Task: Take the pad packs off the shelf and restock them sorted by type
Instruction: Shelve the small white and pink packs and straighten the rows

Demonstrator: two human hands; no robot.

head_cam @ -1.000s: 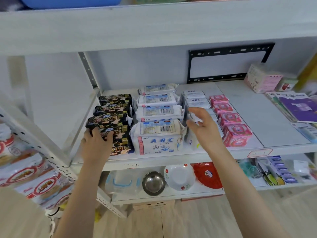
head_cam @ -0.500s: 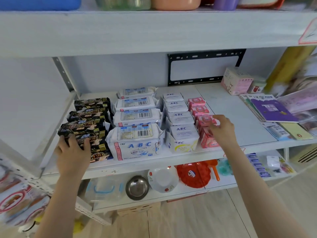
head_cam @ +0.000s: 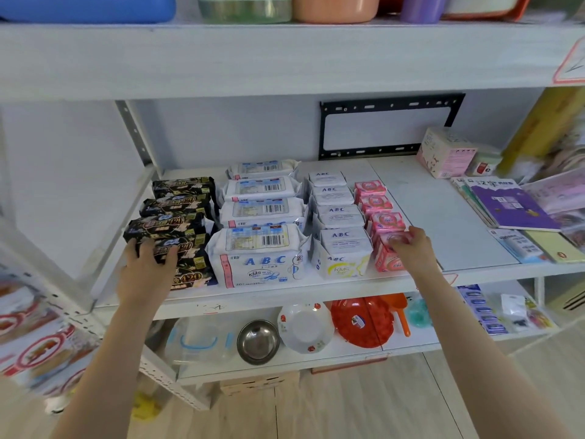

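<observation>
Fingers (head_cam: 399,241) of my right hand (head_cam: 415,252) are bent over the top of the front pink pack (head_cam: 386,262), gripping its upper right corner. Fingers (head_cam: 138,249) of my left hand (head_cam: 146,271) are curled over the front black pack (head_cam: 185,248), thumb pressed on its face, holding it.

Against a second ago: the right hand was then at the small white packs (head_cam: 336,213) and has crossed one row right to the pink packs (head_cam: 375,201). It has been there half a second already. The left hand has not moved off the black stack.

All four rows stand sorted on the shelf (head_cam: 443,217), running front to back: black packs (head_cam: 177,201) far left, big white packs (head_cam: 262,210) beside them, then small white, then pink.

Hard to read: my right palm covers the pink pack's right side, so I cannot see the thumb. My left hand hides part of the black pack's label. The tubs (head_cam: 335,7) on the shelf above are cut off by the top edge. The books (head_cam: 512,207) at far right blur toward the edge. Below, a steel bowl (head_cam: 258,342) shows.
</observation>
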